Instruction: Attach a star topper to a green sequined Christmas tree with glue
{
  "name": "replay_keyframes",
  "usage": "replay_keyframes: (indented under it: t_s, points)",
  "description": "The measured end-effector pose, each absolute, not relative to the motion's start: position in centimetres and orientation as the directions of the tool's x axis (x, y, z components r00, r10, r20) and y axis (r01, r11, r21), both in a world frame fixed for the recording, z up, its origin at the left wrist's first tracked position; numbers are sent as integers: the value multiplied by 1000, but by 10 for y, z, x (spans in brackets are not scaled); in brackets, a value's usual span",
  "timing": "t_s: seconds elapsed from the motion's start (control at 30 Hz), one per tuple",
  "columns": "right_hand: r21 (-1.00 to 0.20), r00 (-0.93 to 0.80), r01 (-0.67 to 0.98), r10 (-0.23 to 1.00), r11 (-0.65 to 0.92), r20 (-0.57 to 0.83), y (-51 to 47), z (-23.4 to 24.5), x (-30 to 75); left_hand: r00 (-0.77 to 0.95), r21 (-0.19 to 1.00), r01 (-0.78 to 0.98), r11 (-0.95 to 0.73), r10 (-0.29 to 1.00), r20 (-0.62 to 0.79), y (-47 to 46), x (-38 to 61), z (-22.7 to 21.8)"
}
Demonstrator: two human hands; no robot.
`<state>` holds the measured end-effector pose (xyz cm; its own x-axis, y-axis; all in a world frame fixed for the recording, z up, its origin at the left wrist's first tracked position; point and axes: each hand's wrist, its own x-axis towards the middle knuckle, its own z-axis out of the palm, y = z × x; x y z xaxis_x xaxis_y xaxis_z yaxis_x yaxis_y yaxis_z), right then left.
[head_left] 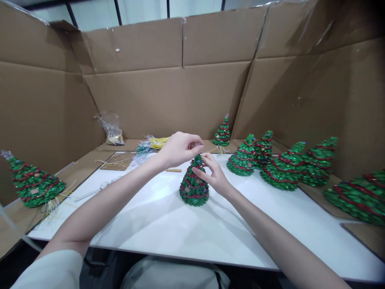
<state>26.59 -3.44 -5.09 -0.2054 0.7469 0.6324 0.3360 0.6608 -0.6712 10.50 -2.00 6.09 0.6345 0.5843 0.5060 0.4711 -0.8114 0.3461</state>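
Note:
A small green tinsel Christmas tree (pixel 194 190) with red garland stands upright on the white board (pixel 156 224) in front of me. My left hand (pixel 182 148) is just above the tree's tip, its thumb and fingers pinched together. Whatever lies between those fingertips is too small to make out. From the right side, my right hand (pixel 215 174) grips the upper part of the tree, thumb on the near face and fingers by the tip. Part of the treetop is hidden by the fingers.
Several similar trees (pixel 284 168) stand on the right; another tree (pixel 221 132) is at the back, one (pixel 34 184) at far left. Behind my left hand lie yellow and white strands (pixel 158 142). A plastic bag (pixel 111 130) sits back left. Cardboard walls (pixel 162 96) enclose the table.

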Motion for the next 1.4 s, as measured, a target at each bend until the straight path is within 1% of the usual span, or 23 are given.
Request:
replay_keyframes:
  t_s: [0.17,0.4,0.6,0.7,0.83,1.0,1.13,1.3,1.4]
  points:
    - [-684,-152,331,752,650,641,-33,-51,262,623,407,446,-797,603,497,-17,105,61]
    - [-673,-15,408,741,617,671,-33,-54,250,644,429,422,-799,597,478,-19,102,65]
    - [-682,12,452,760,575,649,-34,-53,248,665,471,400,-786,603,440,-19,98,63]
    - [-709,4,390,768,588,640,-32,-50,251,679,475,391,-789,595,429,-19,95,62]
    - [-707,-8,262,734,657,679,-31,-36,255,688,492,369,-789,588,426,-17,92,63]
    - [-691,-64,225,718,687,693,-30,-18,253,642,442,391,-808,583,498,-14,90,61]
    - [-697,-89,183,718,693,691,-28,-15,249,605,432,403,-807,589,535,-17,89,57]
    - [-705,-57,147,718,694,694,-27,-19,245,577,330,477,-815,573,581,-33,86,59]
    - [-716,-49,147,728,682,683,-27,-19,245,594,288,493,-821,559,578,-47,83,65]
